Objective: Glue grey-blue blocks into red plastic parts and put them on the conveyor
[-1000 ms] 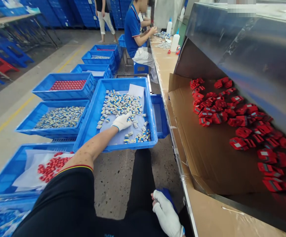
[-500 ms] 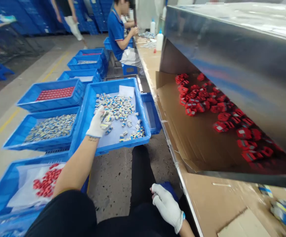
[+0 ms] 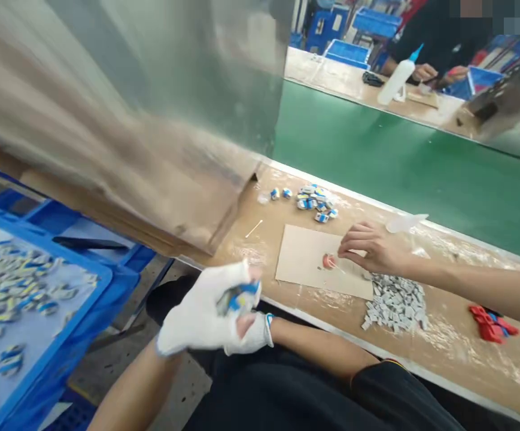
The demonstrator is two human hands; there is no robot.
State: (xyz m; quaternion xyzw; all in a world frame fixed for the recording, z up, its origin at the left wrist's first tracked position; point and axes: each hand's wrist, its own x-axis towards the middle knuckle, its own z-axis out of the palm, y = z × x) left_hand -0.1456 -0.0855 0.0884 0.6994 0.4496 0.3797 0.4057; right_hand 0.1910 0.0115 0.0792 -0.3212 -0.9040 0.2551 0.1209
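My left hand point(image 3: 206, 308), in a white glove with bare fingertips, is curled around several small grey, blue and yellow plastic parts point(image 3: 244, 296). It is above the near edge of the table and smeared a little by motion. Right behind it is my right hand point(image 3: 257, 335), also in a white glove, with its fingers hidden by the left hand. A blue tray point(image 3: 105, 269) at the left holds many similar parts point(image 3: 21, 287). More of them form a small pile point(image 3: 314, 200) on the worktable point(image 3: 237, 239).
A co-worker's bare hand point(image 3: 371, 245) is over a cardboard sheet point(image 3: 302, 254) beside a small red piece point(image 3: 328, 261). Nearby lie grey pieces point(image 3: 397, 302), red parts point(image 3: 488, 323) and a cotton swab point(image 3: 254, 228). A metal hood point(image 3: 152, 120) and a green belt point(image 3: 353, 143) stand beyond.
My view has swung right, from the trays to the worktable. My left hand has left the tray with several parts in it and come beside my right hand.
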